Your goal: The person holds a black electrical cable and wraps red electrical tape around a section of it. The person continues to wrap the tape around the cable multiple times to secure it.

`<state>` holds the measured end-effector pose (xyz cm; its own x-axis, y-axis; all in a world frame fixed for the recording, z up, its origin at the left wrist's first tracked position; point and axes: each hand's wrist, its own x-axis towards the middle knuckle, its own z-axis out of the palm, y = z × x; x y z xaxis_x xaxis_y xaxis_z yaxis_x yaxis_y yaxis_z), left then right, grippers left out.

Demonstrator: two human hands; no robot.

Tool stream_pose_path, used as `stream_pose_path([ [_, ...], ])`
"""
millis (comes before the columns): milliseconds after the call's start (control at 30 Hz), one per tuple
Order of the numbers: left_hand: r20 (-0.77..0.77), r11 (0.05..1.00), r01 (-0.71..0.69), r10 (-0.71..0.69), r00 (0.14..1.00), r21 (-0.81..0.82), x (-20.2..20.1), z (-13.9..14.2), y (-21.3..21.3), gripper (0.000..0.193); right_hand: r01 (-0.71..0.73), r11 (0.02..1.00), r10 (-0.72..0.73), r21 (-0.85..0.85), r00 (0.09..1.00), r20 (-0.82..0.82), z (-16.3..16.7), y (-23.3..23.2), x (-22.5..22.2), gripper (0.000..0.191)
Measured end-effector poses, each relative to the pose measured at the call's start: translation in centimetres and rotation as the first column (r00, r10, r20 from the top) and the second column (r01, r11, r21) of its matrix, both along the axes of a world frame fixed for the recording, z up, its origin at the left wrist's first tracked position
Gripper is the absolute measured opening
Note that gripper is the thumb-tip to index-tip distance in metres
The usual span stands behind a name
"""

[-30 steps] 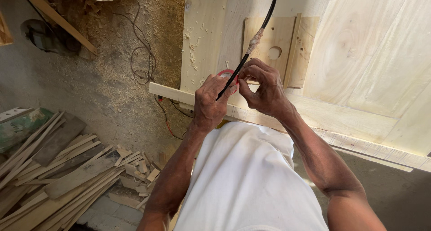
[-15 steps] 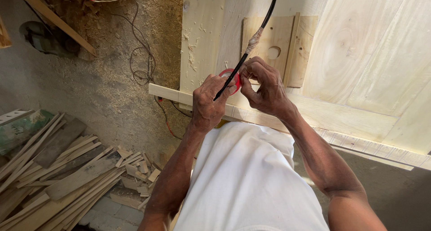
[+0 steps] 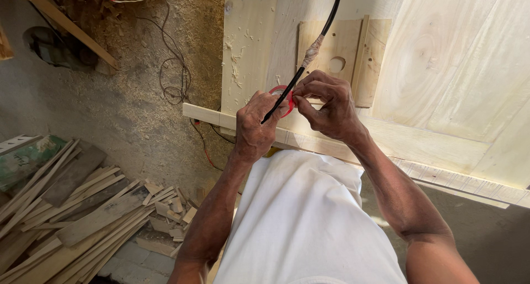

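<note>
Red tape roll (image 3: 281,99) mostly hidden btwn left hand (image 3: 255,126), right hand (image 3: 326,104).

A concrete floor (image 3: 127,112) strewn with sawdust is seen at the left, crossed by thin loose wires (image 3: 176,68). A heap of wood offcuts (image 3: 72,212) is piled at the lower left. Pale wooden boards (image 3: 452,79) are laid across the right, lit by bright daylight. A small square panel (image 3: 345,46) with a round hole is fixed on them.

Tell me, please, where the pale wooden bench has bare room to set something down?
Free: the wide boards right of the small holed panel. Crowded: the front edge, where the left hand and right hand work the black cable and red tape roll.
</note>
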<state>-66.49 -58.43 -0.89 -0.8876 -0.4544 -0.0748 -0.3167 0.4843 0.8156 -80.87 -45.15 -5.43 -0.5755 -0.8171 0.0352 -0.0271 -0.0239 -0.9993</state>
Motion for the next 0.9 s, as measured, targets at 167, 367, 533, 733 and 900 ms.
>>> stream_pose_path([
  [167,-0.058,1.0,0.014,-0.014,0.998,-0.014,0.0,0.06,-0.09,0.011,-0.002,1.0,0.003,-0.017,0.999,0.051,0.03,-0.17,0.04,0.008],
  [367,-0.026,0.995,-0.053,0.056,0.998,0.079,0.34,0.17,0.15,0.013,-0.036,0.998,0.031,0.048,0.993,0.11,0.07,0.07,-0.11,0.007],
  [533,0.001,0.997,-0.047,0.047,0.999,0.059,0.35,0.08,-0.12,0.013,-0.028,0.998,0.026,0.059,0.999,0.029,0.32,0.26,-0.08,0.01],
  [733,0.031,1.0,-0.03,0.03,0.999,0.007,0.14,0.09,0.19,0.013,0.0,1.0,-0.003,-0.027,0.996,-0.091,0.33,0.1,0.54,0.01],
  [900,0.021,0.999,0.022,-0.021,1.0,-0.04,-0.09,0.04,0.52,0.013,-0.006,1.0,0.006,0.001,0.983,-0.181,0.08,0.01,0.73,0.01],
])
